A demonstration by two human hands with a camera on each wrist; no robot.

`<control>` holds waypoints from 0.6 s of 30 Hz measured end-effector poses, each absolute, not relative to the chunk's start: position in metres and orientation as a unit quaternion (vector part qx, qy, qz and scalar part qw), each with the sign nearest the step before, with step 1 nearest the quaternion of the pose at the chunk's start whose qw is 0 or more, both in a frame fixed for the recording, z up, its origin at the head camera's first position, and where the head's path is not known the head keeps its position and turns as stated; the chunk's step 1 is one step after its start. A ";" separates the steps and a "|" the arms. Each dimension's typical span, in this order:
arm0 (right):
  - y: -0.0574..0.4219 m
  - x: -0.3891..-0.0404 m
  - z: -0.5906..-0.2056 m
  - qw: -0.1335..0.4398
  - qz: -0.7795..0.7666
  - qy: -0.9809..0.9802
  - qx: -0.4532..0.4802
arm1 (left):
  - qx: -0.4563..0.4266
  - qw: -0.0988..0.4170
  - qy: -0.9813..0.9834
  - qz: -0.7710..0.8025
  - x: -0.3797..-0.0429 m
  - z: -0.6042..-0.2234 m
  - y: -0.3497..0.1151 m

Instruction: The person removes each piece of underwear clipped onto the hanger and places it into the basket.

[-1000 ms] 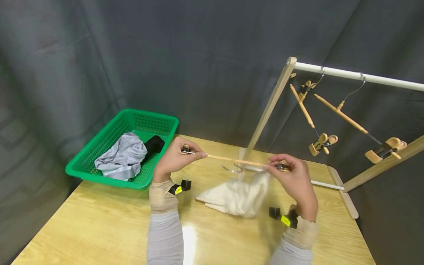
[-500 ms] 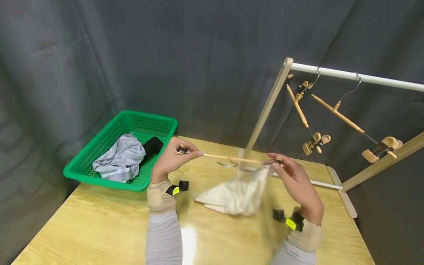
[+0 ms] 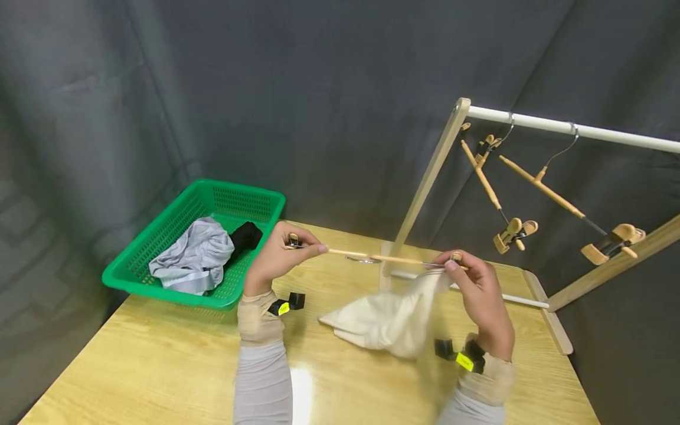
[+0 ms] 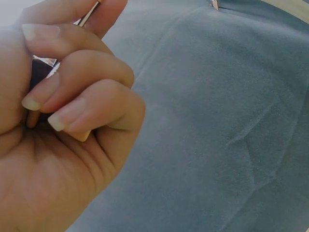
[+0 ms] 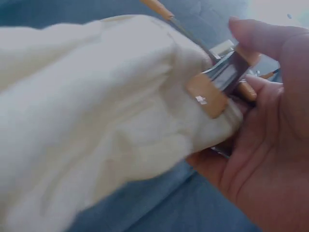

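A clip hanger [image 3: 393,258] with a slim wooden bar is held level above the table between both hands. My left hand [image 3: 281,254] grips its left end, with that end's clip inside the curled fingers [image 4: 101,108]. At the opposite end my right hand [image 3: 480,295] holds the other clip [image 5: 207,94] between thumb and fingers. Cream cloth [image 3: 390,319] hangs from that right end, one corner caught in the clip jaws, the rest drooping close over the table. The hanger's metal hook [image 3: 363,260] points away from me, seen nearly edge-on.
A green basket [image 3: 159,295] at the left holds a light grey garment [image 3: 193,254] and a black cloth [image 3: 245,237]. At the right stands a rack with a white rail [image 3: 542,123], carrying clip hangers [image 3: 542,186]. A grey curtain [image 3: 319,106] closes off the back.
My right hand has shifted slightly right, its thumb moving from the bar onto the clip. The hook has tilted flatter and the cream cloth has swung a little right. The left hand stays nearly still.
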State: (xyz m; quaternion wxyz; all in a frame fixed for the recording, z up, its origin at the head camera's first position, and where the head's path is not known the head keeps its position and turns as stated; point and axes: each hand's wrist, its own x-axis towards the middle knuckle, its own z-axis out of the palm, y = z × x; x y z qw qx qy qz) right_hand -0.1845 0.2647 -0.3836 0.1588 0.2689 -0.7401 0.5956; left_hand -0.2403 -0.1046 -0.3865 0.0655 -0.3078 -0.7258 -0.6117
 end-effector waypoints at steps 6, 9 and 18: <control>0.261 -0.185 -0.385 0.170 0.596 -0.731 0.286 | -0.315 0.070 -0.716 -0.620 -0.238 -0.391 -0.109; 0.261 -0.184 -0.386 0.161 0.595 -0.732 0.289 | -0.310 0.061 -0.717 -0.621 -0.236 -0.395 -0.111; 0.263 -0.184 -0.383 0.128 0.593 -0.733 0.308 | -0.316 0.065 -0.723 -0.611 -0.240 -0.390 -0.110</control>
